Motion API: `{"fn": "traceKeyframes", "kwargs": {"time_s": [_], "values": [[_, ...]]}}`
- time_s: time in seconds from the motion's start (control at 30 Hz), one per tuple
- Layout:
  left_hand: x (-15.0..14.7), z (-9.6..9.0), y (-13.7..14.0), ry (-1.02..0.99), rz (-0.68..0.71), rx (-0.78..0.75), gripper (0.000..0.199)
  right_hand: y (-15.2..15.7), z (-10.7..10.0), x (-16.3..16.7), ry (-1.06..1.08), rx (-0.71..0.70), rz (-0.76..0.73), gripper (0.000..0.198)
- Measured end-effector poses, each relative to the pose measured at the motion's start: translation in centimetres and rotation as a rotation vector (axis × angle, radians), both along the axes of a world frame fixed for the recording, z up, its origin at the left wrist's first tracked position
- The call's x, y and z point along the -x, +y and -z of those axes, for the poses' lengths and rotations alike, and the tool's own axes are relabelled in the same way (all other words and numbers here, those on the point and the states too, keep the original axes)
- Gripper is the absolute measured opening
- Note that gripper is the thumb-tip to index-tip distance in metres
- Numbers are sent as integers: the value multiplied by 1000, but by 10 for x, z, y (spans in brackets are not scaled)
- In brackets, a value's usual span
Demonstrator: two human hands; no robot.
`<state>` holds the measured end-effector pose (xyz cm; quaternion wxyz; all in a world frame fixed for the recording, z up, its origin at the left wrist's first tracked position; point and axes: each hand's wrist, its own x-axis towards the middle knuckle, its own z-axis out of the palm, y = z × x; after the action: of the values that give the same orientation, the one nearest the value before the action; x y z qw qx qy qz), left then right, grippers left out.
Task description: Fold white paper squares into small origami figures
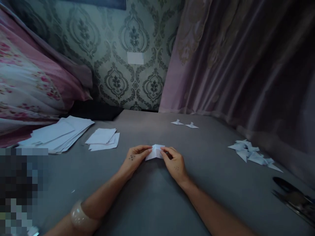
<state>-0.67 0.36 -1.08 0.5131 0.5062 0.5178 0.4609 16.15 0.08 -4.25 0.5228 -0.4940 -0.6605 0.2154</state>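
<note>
folded paper point(157, 151) | grey surface point(152, 200) beneath | patterned wallpaper point(134, 39) behind | curtain point(221, 68) right

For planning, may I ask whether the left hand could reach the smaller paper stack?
Probably yes: only grey surface separates the left hand from the stack, though that hand holds folded paper.

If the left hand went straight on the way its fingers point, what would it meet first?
The folded white paper that the left hand pinches; beyond it, probably the right hand, though depth is hard to judge here.
</note>
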Motion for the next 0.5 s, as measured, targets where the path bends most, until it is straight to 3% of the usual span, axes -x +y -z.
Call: {"fn": "traceKeyframes", "kwargs": {"time_s": [0.5], "values": [[7, 14, 4, 562, -63, -462, 15, -1, 1, -1, -53, -46, 24, 19]]}}
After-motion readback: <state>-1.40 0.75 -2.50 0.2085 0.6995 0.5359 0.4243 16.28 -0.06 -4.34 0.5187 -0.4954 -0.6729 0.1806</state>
